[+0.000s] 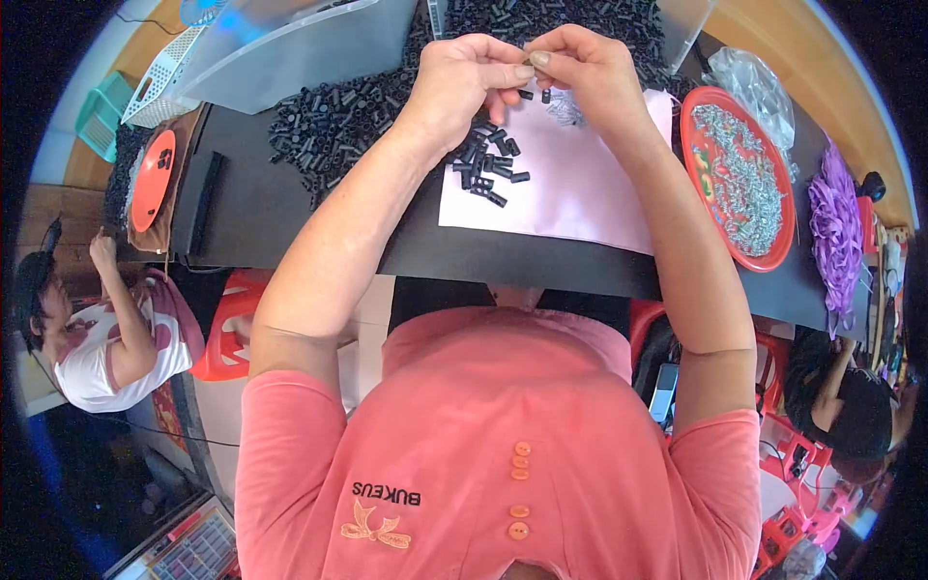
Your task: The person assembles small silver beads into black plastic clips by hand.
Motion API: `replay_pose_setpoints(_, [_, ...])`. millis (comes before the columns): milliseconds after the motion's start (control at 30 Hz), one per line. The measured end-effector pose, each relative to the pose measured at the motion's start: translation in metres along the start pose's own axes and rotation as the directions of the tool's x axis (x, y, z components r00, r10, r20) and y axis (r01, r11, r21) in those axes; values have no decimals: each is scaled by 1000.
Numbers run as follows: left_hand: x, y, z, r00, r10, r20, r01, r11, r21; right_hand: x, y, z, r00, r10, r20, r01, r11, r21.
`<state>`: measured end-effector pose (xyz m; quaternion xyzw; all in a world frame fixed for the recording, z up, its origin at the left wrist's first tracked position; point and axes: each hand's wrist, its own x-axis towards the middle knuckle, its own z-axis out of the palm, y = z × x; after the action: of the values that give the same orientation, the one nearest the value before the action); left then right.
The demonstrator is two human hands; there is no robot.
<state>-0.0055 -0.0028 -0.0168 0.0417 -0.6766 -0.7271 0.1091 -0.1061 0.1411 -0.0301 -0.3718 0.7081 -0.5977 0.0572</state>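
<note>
Over the far part of a pale pink sheet (570, 208), my two hands meet fingertip to fingertip. My left hand (469, 77) is closed in a pinch, and so is my right hand (590, 72). What they pinch is too small and covered to make out. Just below the fingers, small black cylindrical pieces (546, 96) show. More loose black plastic cylinders (493, 166) lie on the sheet under my left wrist. A little cluster of thin, clear or silvery pieces (565, 108) sits beside my right hand.
Heaps of black cylinders (329, 126) cover the far table. At right stand a red tray (689, 145) of small silvery parts, a clear plastic bag (759, 92) and purple strips (836, 222). A clear bin (290, 63) stands far left. Other people sit at both sides.
</note>
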Motion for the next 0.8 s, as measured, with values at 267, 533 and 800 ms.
replay_pose_setpoints(267, [-1,2,0,999,-41,14,41,999,3,-7,-12,2,997,-72,-30,67,989,-133])
replay_pose_setpoints(533, [-1,3,-2,998,-65,16,66,995,-69,-9,-10,6,988,-140,-61,137,989,-52])
replay_pose_setpoints(800, [0,3,-4,996,-43,81,54,988,-143,-9,-16,-3,997,-66,-27,62,988,-142])
